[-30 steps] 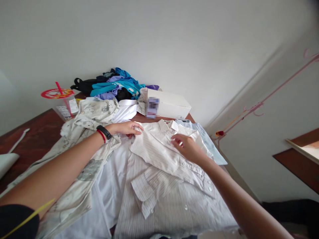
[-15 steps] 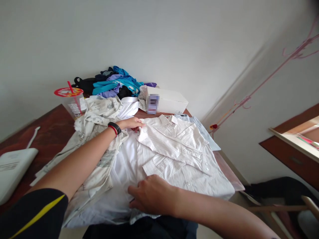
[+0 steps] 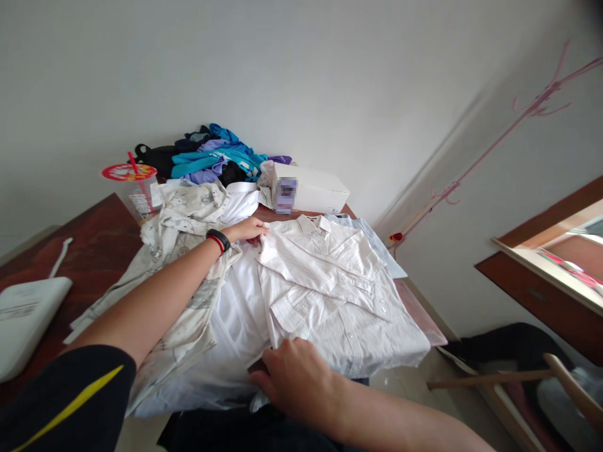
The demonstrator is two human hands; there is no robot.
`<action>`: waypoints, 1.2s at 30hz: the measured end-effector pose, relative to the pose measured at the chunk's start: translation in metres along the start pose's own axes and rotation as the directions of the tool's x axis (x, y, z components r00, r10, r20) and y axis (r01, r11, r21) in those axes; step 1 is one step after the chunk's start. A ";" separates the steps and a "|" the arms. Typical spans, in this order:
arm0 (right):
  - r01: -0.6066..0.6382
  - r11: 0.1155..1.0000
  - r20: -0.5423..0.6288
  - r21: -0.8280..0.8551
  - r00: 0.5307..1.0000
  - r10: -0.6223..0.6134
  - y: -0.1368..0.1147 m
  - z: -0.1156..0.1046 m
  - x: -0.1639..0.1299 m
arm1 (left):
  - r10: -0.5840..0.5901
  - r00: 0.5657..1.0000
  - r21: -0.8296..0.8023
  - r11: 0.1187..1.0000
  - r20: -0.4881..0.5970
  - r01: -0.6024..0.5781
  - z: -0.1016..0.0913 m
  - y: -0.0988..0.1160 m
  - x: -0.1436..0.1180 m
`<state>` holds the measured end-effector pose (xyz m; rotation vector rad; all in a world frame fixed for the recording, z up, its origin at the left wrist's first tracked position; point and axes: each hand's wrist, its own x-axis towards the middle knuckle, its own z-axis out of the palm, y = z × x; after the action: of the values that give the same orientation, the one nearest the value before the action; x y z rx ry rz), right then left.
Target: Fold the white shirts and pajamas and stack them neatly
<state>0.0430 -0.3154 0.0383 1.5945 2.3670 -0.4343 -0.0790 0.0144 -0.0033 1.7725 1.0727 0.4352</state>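
A white striped button shirt [image 3: 330,295] lies spread on the brown table [image 3: 89,251], sleeves folded across its front. My left hand [image 3: 247,230], with a black band at the wrist, pinches the shirt's shoulder near the collar. My right hand [image 3: 294,376] grips the shirt's bottom hem at the table's near edge. A plain white garment [image 3: 235,326] lies under the shirt. A cream printed shirt [image 3: 183,238] lies to its left, under my left forearm.
A pile of blue, purple and black clothes [image 3: 211,160] sits at the back by the wall. A white box [image 3: 311,188] stands beside it. A plastic cup with a red lid [image 3: 134,188] is at the back left. A white device [image 3: 23,320] lies at the left.
My right hand left the shirt's collar area and came down to the bottom hem at the near edge. My left hand stayed at the shoulder. The view shifted slightly.
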 end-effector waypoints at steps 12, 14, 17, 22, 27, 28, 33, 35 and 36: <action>-0.116 0.993 0.039 0.021 0.993 0.115 0.004 0.004 -0.021 | -0.015 0.995 0.005 1.000 -0.098 0.016 0.002 0.005 -0.003; -0.111 0.993 0.012 0.039 0.994 0.111 0.003 0.000 -0.025 | -0.013 0.993 0.002 1.000 -0.114 0.014 0.001 0.006 -0.004; -0.123 0.987 -0.055 0.100 0.990 0.129 0.007 -0.006 -0.034 | -0.011 0.990 0.000 1.000 -0.139 0.011 0.000 0.008 -0.006; -0.187 0.945 -0.155 0.270 0.960 0.234 0.028 -0.001 -0.052 | 0.029 0.989 0.016 1.000 -0.148 -0.027 -0.005 0.010 -0.006; -0.093 0.786 -0.216 0.612 0.936 0.279 0.054 0.015 -0.075 | 0.180 0.975 0.171 0.973 -0.128 -0.157 -0.008 0.013 -0.002; -0.075 0.733 -0.211 0.676 0.933 0.291 0.059 0.018 -0.080 | 0.222 0.967 0.220 0.956 -0.125 -0.192 -0.008 0.015 0.000; -0.018 0.465 -0.197 0.885 0.891 0.409 0.080 0.038 -0.095 | 0.367 0.924 0.475 0.835 -0.104 -0.278 -0.006 0.046 0.017; -0.033 0.411 -0.174 0.911 0.873 0.456 0.088 0.051 -0.097 | 0.386 0.918 0.560 0.783 -0.095 -0.271 0.000 0.064 0.029; -0.042 0.397 -0.165 0.917 0.865 0.473 0.092 0.057 -0.098 | 0.389 0.917 0.597 0.758 -0.091 -0.262 0.005 0.075 0.035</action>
<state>0.1669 -0.3879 0.0121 2.7051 2.0947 -1.6770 -0.0213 0.0309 0.0538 2.5313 1.1129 0.5618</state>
